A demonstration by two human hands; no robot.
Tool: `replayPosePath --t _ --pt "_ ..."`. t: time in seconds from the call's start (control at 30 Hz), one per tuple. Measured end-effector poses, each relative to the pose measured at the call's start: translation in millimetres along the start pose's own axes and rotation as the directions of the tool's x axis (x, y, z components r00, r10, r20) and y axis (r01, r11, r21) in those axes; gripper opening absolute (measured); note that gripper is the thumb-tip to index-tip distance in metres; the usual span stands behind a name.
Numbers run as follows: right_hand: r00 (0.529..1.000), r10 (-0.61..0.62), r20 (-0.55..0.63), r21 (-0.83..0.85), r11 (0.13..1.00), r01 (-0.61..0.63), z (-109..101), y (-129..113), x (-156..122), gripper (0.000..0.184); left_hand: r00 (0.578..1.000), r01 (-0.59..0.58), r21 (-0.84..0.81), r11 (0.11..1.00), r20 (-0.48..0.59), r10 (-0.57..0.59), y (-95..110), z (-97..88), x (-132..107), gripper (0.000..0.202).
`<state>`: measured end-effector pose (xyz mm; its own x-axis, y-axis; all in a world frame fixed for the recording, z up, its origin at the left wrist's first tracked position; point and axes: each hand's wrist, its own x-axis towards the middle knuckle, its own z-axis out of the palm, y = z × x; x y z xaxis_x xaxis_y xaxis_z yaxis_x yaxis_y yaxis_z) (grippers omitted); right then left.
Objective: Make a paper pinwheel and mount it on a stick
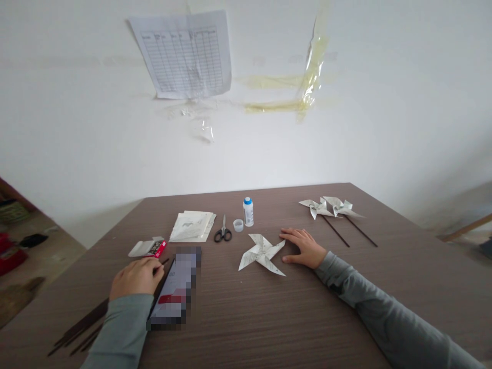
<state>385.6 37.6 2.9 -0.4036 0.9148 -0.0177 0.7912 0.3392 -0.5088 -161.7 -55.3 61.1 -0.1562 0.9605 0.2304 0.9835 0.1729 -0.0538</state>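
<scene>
Head view: a white wall (269,159) bears a taped printed sheet (188,61), and below it stands the brown bench (238,328), far edge to the wall. Dark sticks (82,325) lie towards its left edge, running under the left hand (134,278); those fingers are curled down, a dark tip showing by the thumb, and I cannot tell whether they grip. Two mounted pinwheels (318,208) lie near the far right corner, sticks pointing towards the right edge. The right hand (307,251) rests mid-bench, fingers spread and holding nothing, thumb and forefinger at one blade tip of the loose pinwheel. A pixelated device (172,287) lies just beside the left hand. Papers (192,228) are stacked towards the far left corner. The loose pinwheel (262,252) lies flat around mid-bench. Nearer the left edge is an open box (149,248). Scissors (223,234), an upright blue-topped bottle (248,212) and a translucent cap (238,225) stand or lie towards the far edge.
</scene>
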Motion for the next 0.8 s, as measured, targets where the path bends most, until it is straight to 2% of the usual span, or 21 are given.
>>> replayPosePath --t 0.1,0.2,0.3,0.4,0.53,0.63,0.7,0.8 --pt "1.000 -0.008 -0.009 0.007 1.000 0.008 -1 0 -1 0.100 1.000 -0.016 -0.108 0.994 -0.021 0.014 5 -5.2 3 0.040" --pt "1.000 -0.014 -0.023 0.008 1.000 0.014 -1 0 -2 0.098 0.998 -0.046 -0.239 0.970 -0.048 0.036 22 -15.1 7 0.028" --pt "1.000 -0.017 -0.022 0.006 1.000 0.017 -1 0 -2 0.099 0.990 -0.122 -0.280 0.952 -0.108 0.095 53 -23.4 10 0.029" --pt "1.000 -0.010 -0.005 0.003 1.000 0.010 -1 0 -2 0.100 0.978 -0.195 -0.262 0.945 -0.130 0.166 96 -26.3 12 0.029" --pt "1.000 0.013 -0.001 -0.006 1.000 -0.013 -3 -1 -3 0.102 0.975 -0.221 -0.209 0.952 -0.061 0.213 160 -27.1 18 0.029" --pt "1.000 0.013 0.009 -0.007 1.000 -0.013 -5 -2 -4 0.102 0.976 -0.209 -0.173 0.963 0.033 0.217 198 -28.4 25 0.029" --pt "1.000 0.004 0.016 -0.003 1.000 -0.004 -5 -2 -4 0.101 0.967 -0.227 -0.168 0.959 0.081 0.243 213 -27.7 31 0.032" --pt "1.000 0.004 0.006 -0.009 1.000 -0.004 -1 0 -2 0.101 0.964 -0.215 -0.185 0.959 0.120 0.239 223 -21.9 36 0.036"
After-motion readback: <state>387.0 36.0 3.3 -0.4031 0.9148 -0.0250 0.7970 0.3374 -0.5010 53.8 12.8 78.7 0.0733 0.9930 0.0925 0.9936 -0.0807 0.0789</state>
